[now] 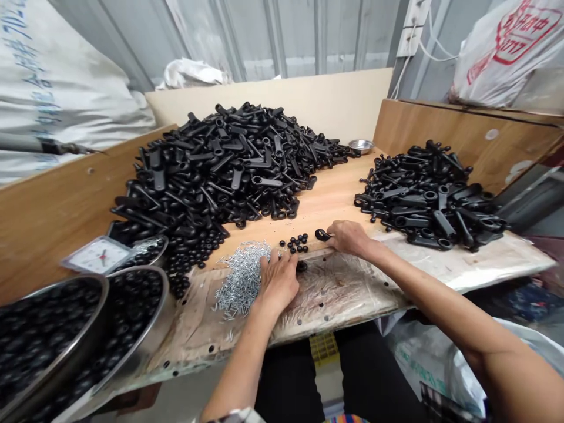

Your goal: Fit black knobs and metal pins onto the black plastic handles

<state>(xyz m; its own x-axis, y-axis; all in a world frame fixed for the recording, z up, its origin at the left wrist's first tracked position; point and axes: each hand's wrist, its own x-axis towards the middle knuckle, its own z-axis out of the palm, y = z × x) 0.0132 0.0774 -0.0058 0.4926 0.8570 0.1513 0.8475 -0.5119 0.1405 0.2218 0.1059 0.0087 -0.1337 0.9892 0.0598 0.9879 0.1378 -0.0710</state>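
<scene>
Screws (242, 276) beside half-open left hand (278, 281), palm hiding what it touches; right hand (348, 238) pinches black plastic handle (323, 235), mostly hidden.

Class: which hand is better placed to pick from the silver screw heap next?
Left: the left hand rests beside the small silver screws; the right hand is farther off, at a black plastic lever.

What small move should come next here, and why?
Probably the right hand should draw the black plastic lever in toward the left hand, since its fingertips are already on that piece, and the left hand rests close by, between the loose silver screws and small black round knobs.
</scene>
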